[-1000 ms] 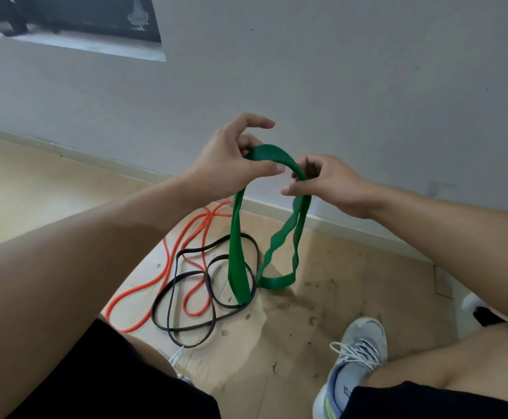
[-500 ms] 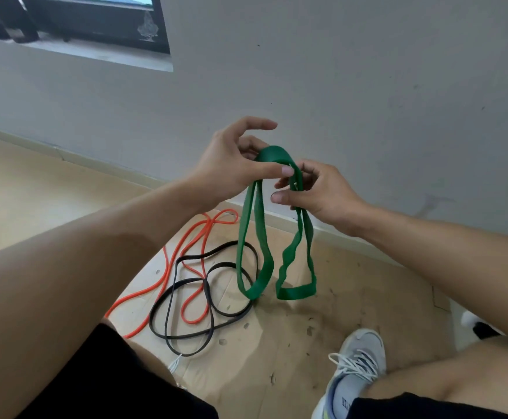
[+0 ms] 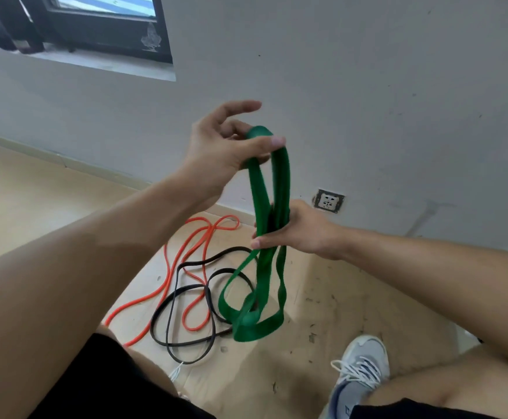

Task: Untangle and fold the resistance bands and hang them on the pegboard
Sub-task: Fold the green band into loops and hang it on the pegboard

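Note:
A wide green resistance band [image 3: 280, 182] hangs doubled in front of the wall. My left hand [image 3: 219, 146] pinches its top fold between thumb and fingers, index finger lifted. Lower down, my right hand [image 3: 295, 228] grips the gathered strands about halfway. The band's lower loops [image 3: 246, 319] dangle just above the floor. An orange band [image 3: 186, 261] and a thin black band [image 3: 186, 297] lie tangled together on the floor below my left arm. No pegboard is in view.
A grey wall stands close ahead, with a wall socket [image 3: 328, 201] low on it and a dark window frame [image 3: 95, 28] at top left. My shoe [image 3: 358, 376] and knees fill the bottom. The wooden floor [image 3: 19, 192] spreads left.
My right hand has slid down the green band from the top to the middle, gathering the strands. My left hand has kept the top fold and risen slightly. The view has tilted up.

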The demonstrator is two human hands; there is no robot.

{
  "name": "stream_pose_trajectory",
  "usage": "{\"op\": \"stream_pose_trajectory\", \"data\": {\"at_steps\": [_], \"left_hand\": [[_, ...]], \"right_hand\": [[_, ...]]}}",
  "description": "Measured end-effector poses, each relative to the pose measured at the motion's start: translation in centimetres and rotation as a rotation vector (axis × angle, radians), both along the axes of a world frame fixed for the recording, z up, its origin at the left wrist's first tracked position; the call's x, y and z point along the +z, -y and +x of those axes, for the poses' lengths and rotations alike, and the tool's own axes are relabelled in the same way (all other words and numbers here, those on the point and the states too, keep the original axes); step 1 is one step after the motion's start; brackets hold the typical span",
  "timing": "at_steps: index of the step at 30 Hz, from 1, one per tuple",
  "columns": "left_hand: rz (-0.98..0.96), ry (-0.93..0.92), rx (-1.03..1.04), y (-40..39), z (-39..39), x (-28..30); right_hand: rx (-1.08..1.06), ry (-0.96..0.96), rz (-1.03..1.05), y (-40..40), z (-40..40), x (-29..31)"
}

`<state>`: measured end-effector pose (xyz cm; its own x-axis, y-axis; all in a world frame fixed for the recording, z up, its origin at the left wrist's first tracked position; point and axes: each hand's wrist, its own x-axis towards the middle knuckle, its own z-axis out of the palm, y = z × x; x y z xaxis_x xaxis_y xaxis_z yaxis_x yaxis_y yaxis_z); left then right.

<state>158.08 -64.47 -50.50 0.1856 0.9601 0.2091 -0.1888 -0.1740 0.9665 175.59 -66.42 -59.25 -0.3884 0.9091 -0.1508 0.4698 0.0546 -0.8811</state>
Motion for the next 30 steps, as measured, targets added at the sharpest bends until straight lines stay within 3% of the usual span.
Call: {"op": "stream_pose_trajectory", "data": {"at_steps": [4,11,17,23,27,30], "left_hand": [[-0.063,0.143,0.084,-0.7,-2.4,0.7],[-0.156,0.249,0.193,-2.1,-5.6,0.0],[-0.241,0.165,0.216,-3.1,-6.8,-1.7],[-0.267,-0.119,0.08,-3.4,-7.9,-2.9],[-0.199,-0.619,-0.015,-3.1,-7.4,-3.5],[-0.133,-0.922,-0.204,-2.0,-5.6,-4.3]], "right_hand": [[-0.002,0.034,-0.114,-0.1,0.6,-1.6],[-0.067,0.218,0.045,-2.0,2.4,-1.7],[-0.051,0.169,-0.055,-3.3,5.0,-0.3],[-0.004,0.183,-0.07,-2.3,6.6,0.3],[0.004,0.272,0.03,-1.7,5.9,0.5],[0.04,0.323,0.086,-1.3,4.6,1.2]]}}
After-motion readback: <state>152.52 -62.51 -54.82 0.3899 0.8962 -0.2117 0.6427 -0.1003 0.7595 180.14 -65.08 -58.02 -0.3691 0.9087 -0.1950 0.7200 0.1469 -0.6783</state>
